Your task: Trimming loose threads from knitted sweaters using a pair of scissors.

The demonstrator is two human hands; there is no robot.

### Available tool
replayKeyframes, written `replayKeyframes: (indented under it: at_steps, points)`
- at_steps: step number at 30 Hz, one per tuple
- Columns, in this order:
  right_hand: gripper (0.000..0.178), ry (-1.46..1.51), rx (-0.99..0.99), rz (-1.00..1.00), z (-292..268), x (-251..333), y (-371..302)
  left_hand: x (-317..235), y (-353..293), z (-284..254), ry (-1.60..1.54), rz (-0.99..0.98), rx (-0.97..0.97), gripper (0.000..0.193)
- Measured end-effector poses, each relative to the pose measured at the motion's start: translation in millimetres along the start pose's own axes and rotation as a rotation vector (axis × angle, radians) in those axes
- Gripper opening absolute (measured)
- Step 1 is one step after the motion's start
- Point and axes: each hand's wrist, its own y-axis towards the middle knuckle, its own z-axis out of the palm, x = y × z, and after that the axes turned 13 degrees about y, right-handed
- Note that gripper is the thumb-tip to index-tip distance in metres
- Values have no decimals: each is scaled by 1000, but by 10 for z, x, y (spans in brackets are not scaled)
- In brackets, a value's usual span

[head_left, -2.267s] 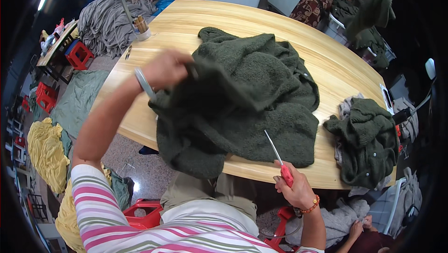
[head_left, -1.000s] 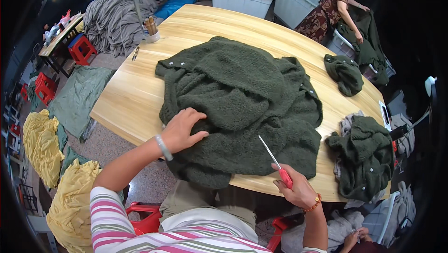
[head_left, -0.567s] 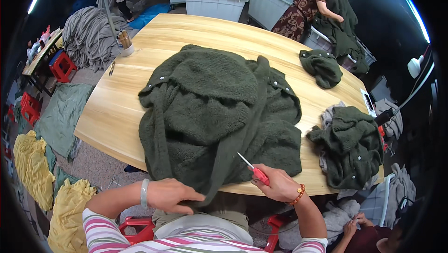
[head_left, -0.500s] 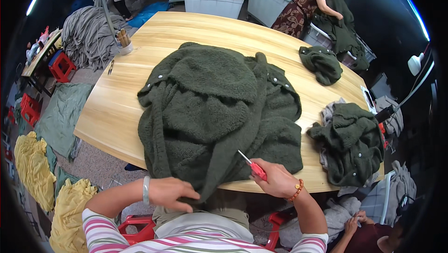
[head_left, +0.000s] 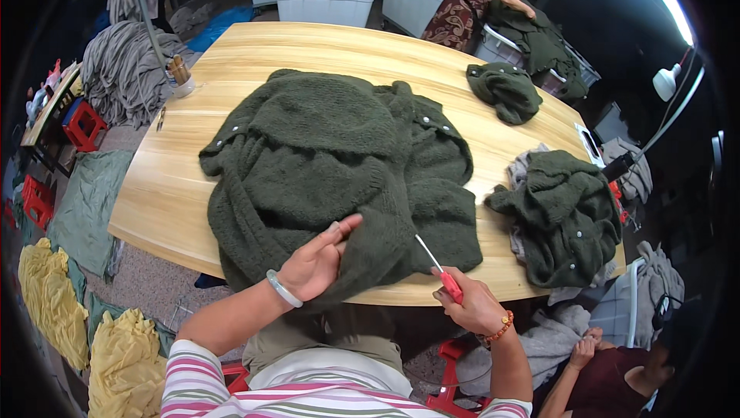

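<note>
A dark green knitted cardigan (head_left: 308,171) with pale snap buttons lies spread and rumpled before me, its near edge at the table's front. My left hand (head_left: 314,264) is against its lower front part, palm turned partly up and fingers loosely stretched; a fold of the knit lies just right of the fingers. In my right hand (head_left: 476,308) is a tool with a red handle (head_left: 452,287) and a thin metal shaft (head_left: 427,253). The shaft points up and left, its tip by the cardigan's lower right part. The exact form of the tip is too small to tell.
Beneath lies a wooden table (head_left: 177,179). To the right are a pile of green and grey knitwear (head_left: 566,221) and a smaller green bundle (head_left: 505,93). A cup of tools (head_left: 180,83) stands far left. One person (head_left: 617,372) sits at lower right; another (head_left: 466,2) handles garments behind.
My left hand has moved up and right onto the cardigan, its palm turning upward. The right hand keeps the red-handled tool, now slightly lower and further right. The whole view has shifted.
</note>
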Motion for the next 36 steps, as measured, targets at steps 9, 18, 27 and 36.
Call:
replayKeyframes:
  at_steps: [9,18,27,36]
  points:
    - [43,40,181,-51,-121,-273,-279,176,-86,421,1524,633,338,77]
    - [45,182,288,-32,-9,-368,-452,-69,-541,88,1918,70,-173,68]
    - [47,61,194,-167,9,-414,-359,-244,-618,83,287,-146,112,67]
    - [47,46,120,-170,35,-527,-365,-169,-396,115,221,117,18,56]
